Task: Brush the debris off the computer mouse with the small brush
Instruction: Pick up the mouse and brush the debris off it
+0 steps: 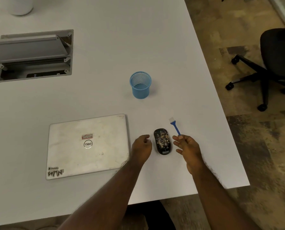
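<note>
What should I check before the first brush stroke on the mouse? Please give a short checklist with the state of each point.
1. Brush in hand: ok. The right hand pinches the handle end of the small brush.
2. Bristles toward the work: not ok. The white bristles point away from the person, beside the mouse, not over it.
3. Debris present: ok. Pale crumbs cover the top of the mouse.
4. Mouse steadied: not ok. The left hand is loosely curled beside the mouse and does not clearly touch it.
5. Room to sweep: ok. The bare table lies beyond the mouse; the laptop is closed.
</note>
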The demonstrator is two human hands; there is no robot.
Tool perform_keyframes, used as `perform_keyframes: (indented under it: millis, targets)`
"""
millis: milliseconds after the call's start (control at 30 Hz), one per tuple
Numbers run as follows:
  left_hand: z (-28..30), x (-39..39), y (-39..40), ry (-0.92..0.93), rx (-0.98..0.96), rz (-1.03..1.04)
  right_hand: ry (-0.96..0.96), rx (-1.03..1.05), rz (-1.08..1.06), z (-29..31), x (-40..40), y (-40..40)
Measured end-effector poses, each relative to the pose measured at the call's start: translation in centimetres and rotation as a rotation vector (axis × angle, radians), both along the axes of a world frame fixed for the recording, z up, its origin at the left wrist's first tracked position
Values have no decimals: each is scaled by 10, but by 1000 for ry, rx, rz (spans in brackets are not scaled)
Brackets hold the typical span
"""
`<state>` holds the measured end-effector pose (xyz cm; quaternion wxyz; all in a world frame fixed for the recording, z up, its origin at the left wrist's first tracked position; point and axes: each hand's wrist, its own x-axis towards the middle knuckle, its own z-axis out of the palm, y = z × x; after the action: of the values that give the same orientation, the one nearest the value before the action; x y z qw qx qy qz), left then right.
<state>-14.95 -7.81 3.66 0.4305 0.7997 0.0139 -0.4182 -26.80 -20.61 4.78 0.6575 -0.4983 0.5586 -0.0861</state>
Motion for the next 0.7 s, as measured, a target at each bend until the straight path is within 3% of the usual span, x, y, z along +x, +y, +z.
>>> perform_keyframes:
  millis: [333,700]
  targets:
    - [4,-16,-14,66,-37,-24,-5,-2,-1,-14,5,9]
    - [-1,-19,-18,184,-122,189,-37,-13,-27,-20,4,15]
